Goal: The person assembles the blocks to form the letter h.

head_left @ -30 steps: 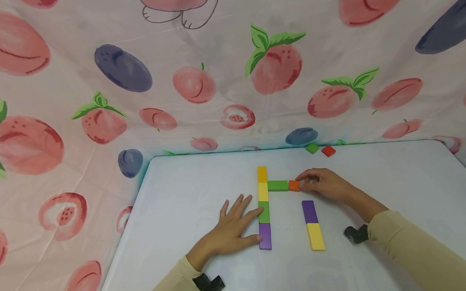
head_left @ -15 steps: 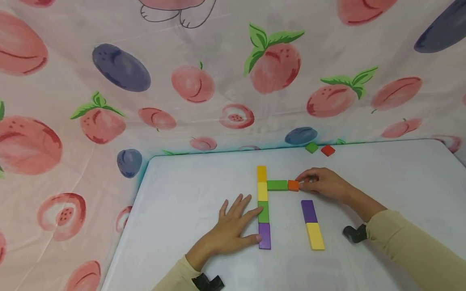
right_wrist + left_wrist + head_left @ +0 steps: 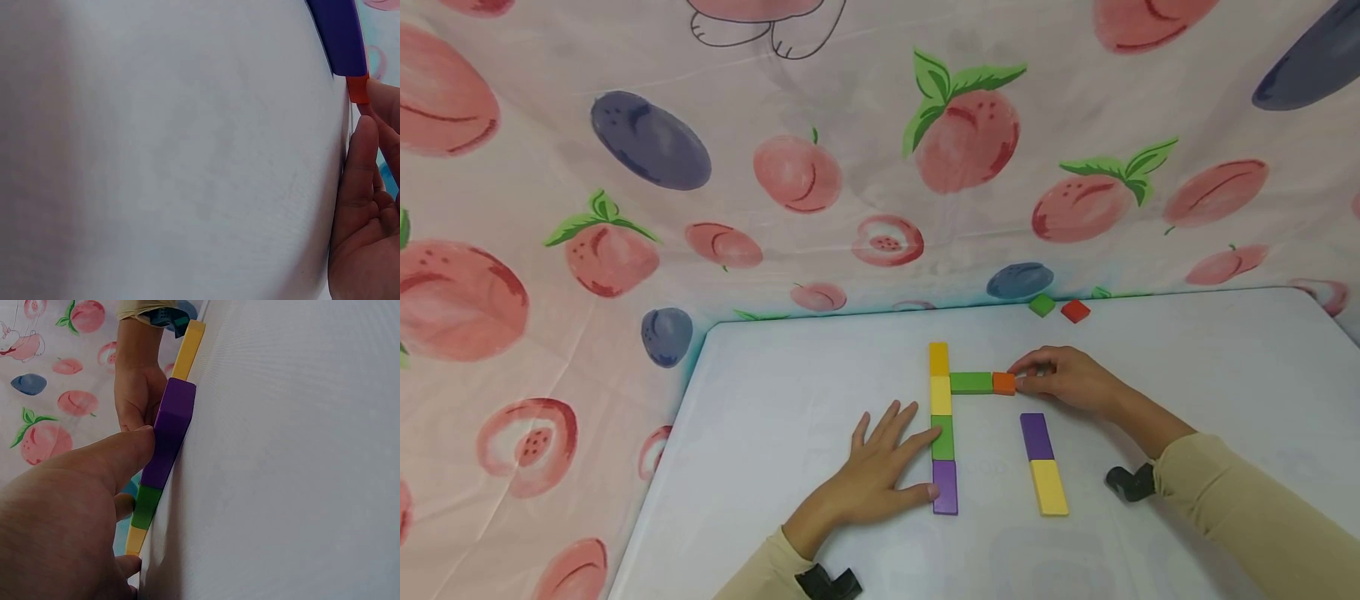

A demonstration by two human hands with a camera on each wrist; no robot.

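My left hand (image 3: 872, 479) lies with spread fingers beside a straight column of blocks. Its index fingertip rests on the column's green block (image 3: 943, 446), and the thumb touches the purple block (image 3: 947, 492) at the near end. Two yellow blocks (image 3: 940, 393) form the column's far part. From there a long green block (image 3: 972, 383) sticks out to the right, with a small orange block (image 3: 1003, 383) at its end. My right hand (image 3: 1067, 379) holds the orange block's right end with thumb and index finger. In the right wrist view the orange block (image 3: 358, 90) shows partly behind a dark purple block.
Nearer me, right of the column, a dark purple block (image 3: 1037, 437) and a yellow block (image 3: 1049, 487) lie end to end, slightly slanted. A small green block (image 3: 1042, 305) and a red block (image 3: 1076, 311) sit at the white table's (image 3: 790, 367) back edge, against a fruit-patterned cloth (image 3: 737, 175).
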